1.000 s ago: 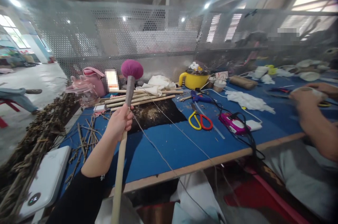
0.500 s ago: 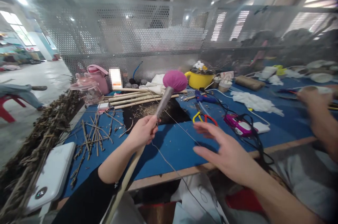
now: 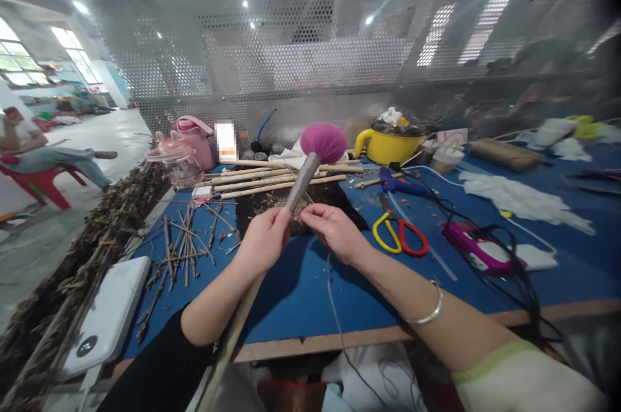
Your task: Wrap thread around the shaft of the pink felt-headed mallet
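My left hand [image 3: 264, 240] is closed around a long pale wooden stick [image 3: 233, 334] that slants up to the right over the blue table [image 3: 310, 295]. The stick's upper part is wrapped in grey, and a round magenta fabric ball [image 3: 323, 142] caps it. My right hand [image 3: 334, 231] meets the left one at the stick, fingers pinched on a thin thread [image 3: 334, 308] that hangs down past the table edge. A silver bangle [image 3: 429, 312] sits on my right wrist.
Yellow-and-red scissors [image 3: 400, 235], a magenta device with black cables [image 3: 478, 250], a yellow pot [image 3: 391, 142], bamboo sticks [image 3: 262, 180], loose twigs [image 3: 187, 244] and a pink jug [image 3: 194, 140] lie on the table. A white power bank [image 3: 104, 318] sits at left. A person sits far left.
My right hand has come in from the open air at the right and closed on the thread beside my left hand. The stick stayed tilted right; the view shifted leftward.
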Demonstrator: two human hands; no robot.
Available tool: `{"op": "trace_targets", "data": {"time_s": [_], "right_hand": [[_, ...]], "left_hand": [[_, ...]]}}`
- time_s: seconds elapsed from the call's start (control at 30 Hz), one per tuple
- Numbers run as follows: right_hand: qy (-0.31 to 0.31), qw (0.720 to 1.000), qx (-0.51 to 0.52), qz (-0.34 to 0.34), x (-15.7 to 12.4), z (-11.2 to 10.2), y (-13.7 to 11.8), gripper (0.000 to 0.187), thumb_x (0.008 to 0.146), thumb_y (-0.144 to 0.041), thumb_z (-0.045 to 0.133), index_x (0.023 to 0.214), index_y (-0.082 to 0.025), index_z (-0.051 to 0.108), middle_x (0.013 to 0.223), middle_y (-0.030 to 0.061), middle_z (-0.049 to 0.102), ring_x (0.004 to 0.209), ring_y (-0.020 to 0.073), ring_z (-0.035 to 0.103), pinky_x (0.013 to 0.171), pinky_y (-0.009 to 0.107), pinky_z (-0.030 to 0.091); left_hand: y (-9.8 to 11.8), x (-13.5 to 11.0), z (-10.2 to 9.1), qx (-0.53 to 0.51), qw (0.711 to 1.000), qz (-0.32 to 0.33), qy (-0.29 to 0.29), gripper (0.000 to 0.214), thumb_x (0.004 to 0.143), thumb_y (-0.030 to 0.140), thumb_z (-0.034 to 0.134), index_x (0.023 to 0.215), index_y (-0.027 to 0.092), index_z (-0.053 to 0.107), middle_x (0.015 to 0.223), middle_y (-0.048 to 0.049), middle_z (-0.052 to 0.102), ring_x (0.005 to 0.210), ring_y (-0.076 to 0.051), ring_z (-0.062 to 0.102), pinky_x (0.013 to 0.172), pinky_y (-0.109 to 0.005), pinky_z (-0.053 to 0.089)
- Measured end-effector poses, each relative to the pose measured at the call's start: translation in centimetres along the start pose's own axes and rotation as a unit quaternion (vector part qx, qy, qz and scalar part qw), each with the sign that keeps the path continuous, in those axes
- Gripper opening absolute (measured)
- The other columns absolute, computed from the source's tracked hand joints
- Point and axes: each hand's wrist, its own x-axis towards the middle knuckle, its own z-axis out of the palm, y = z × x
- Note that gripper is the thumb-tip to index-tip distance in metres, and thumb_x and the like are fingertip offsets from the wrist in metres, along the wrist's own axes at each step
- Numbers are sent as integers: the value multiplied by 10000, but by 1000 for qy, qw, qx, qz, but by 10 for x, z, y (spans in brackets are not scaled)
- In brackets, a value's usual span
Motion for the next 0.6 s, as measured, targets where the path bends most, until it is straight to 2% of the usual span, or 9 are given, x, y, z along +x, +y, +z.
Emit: {"op": "trace_targets", "data": {"time_s": [0.1,0.2,0.3,0.43,0.53,0.6], "right_hand": [[-33,999,11,-18,3,-6,4,232,724,-379,597,714,-148,578,457,-67,355,412,54,270,420,212,210],[-64,998,7,-15,4,-12,9,252,728,-385,600,729,-133,591,467,-66,375,423,51,290,434,209,228],[-63,997,-25,-24,8,-16,15,259,722,-380,610,720,-122,591,501,-60,415,445,49,313,455,205,254],[-88,995,-44,-2,11,-16,16,264,714,-379,627,707,-120,581,519,-54,442,465,56,346,478,208,291],[-141,988,54,43,-8,-26,2,266,736,-389,616,680,-151,509,524,-52,459,486,71,419,539,230,368],[-181,973,124,68,-39,-47,-13,288,748,-411,605,665,-173,466,469,-75,411,457,74,435,630,292,430]], "left_hand": [[2,0,3,-120,991,-54,-23,348,812,472,393,618,186,434,471,53,355,341,-62,310,317,-177,247],[8,-3,8,-200,977,-71,-22,266,798,435,425,701,188,444,529,49,410,342,-48,304,295,-157,234],[12,-6,11,-221,971,-88,-24,254,793,446,436,749,196,428,549,52,429,336,-37,297,289,-137,221],[7,-4,10,-183,978,-89,-47,288,767,482,487,790,200,431,531,68,399,329,-34,300,280,-125,219],[0,1,6,-175,979,-94,-54,294,763,485,498,777,204,412,524,75,389,322,-31,295,279,-123,220],[-4,5,1,-187,976,-98,-55,279,767,466,504,770,210,395,522,82,383,314,-23,272,281,-118,205]]}}
